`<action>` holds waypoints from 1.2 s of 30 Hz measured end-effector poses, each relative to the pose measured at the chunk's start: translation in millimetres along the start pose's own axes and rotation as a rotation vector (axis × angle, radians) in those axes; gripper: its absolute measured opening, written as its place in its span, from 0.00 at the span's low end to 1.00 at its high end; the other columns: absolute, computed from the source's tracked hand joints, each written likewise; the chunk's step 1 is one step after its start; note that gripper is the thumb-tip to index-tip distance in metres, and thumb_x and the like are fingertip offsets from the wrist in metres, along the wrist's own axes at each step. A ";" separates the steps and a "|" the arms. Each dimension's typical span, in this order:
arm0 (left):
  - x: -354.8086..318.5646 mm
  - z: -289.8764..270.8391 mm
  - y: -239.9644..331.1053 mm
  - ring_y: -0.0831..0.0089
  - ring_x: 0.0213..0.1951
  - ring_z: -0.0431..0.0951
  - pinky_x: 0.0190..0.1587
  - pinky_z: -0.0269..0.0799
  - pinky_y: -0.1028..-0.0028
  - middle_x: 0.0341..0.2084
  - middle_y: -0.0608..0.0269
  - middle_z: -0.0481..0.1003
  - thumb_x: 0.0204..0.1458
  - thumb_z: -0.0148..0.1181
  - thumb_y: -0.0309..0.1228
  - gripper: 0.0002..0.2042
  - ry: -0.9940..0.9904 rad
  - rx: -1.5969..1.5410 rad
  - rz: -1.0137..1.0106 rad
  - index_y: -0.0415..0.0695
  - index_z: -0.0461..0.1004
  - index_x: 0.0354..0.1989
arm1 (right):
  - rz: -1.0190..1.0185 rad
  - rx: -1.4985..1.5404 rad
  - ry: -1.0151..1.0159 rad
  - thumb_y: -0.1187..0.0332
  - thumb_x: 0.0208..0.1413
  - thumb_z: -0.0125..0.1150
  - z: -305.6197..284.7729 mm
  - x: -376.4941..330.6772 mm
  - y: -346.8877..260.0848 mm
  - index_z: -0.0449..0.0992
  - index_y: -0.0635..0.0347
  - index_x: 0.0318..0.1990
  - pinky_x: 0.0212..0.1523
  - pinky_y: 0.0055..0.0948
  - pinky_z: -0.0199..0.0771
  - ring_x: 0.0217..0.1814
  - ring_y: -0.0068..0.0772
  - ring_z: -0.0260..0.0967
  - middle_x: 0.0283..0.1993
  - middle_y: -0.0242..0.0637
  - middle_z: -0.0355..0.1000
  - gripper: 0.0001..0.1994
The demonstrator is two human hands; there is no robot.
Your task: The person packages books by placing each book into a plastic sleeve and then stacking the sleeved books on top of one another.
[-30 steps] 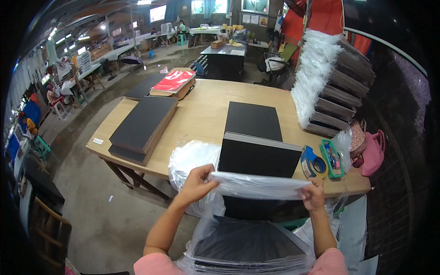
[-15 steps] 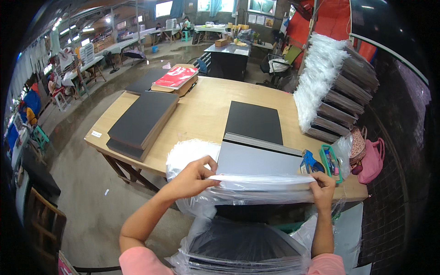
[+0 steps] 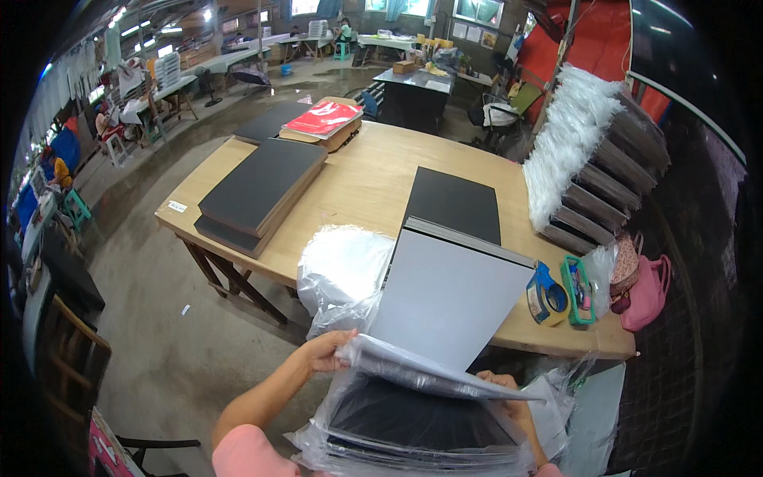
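Note:
My left hand [image 3: 326, 350] grips the left end of a flat grey board in clear plastic [image 3: 433, 372], thumb on top. My right hand [image 3: 509, 388] holds the board's other end, its fingers partly hidden behind the plastic. The board is tilted, close to my body, above a stack of dark boards in clear plastic [image 3: 405, 413]. Just beyond it, a large grey board [image 3: 453, 290] lies on a stack of boards and juts over the table's near edge. A black board [image 3: 459, 203] lies behind that stack. Left of the grey board rests a pile of clear plastic bags [image 3: 342, 262].
On the wooden table [image 3: 373, 171] are thick black boards [image 3: 262, 183], a red-covered pad [image 3: 320, 118], a blue tape dispenser [image 3: 547, 294] and a green tray with pens [image 3: 579, 290]. Plastic-wrapped stacks [image 3: 572, 151] rise at the right, near a pink bag [image 3: 648, 294].
Both hands have moved down toward my body with the plastic-wrapped board, away from the table edge. The large grey board and the tape dispenser are now more exposed. The view has shifted slightly.

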State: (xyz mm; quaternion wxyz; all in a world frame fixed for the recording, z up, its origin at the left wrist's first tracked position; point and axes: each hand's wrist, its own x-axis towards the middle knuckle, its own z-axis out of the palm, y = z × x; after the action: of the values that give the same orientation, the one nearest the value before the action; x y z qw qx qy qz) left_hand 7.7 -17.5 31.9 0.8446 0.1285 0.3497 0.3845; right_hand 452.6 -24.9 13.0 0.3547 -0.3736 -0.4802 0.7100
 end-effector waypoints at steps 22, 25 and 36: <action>2.8 -104.2 47.1 0.63 0.35 0.73 0.41 0.68 0.68 0.34 0.53 0.72 0.54 0.56 0.36 0.12 1.406 0.873 1.196 0.39 0.73 0.37 | 0.348 -0.442 0.481 0.66 0.41 0.67 -38.1 28.6 121.7 0.77 0.68 0.23 0.27 0.25 0.64 0.23 0.24 0.65 0.19 0.34 0.70 0.12; 6.6 -55.1 103.8 0.61 0.42 0.70 0.46 0.65 0.66 0.40 0.53 0.69 0.52 0.58 0.34 0.11 1.299 1.053 1.287 0.39 0.74 0.37 | 0.353 -0.656 0.566 0.65 0.40 0.68 -58.2 34.5 117.3 0.77 0.68 0.23 0.26 0.26 0.64 0.22 0.24 0.65 0.19 0.34 0.70 0.12; 32.5 -21.3 130.4 0.57 0.49 0.66 0.47 0.61 0.57 0.49 0.61 0.67 0.35 0.68 0.26 0.11 1.439 1.465 1.212 0.43 0.76 0.29 | -0.360 -1.233 -0.333 0.61 0.48 0.64 159.0 97.8 -207.4 0.75 0.61 0.32 0.26 0.29 0.68 0.23 0.32 0.69 0.28 0.38 0.72 0.12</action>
State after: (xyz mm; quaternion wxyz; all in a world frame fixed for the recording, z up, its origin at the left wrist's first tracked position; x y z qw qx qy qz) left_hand -65.1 93.0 63.9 -0.1387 0.4792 0.7617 0.4134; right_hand 298.3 52.8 232.0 0.1100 -0.3075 -0.9018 0.2829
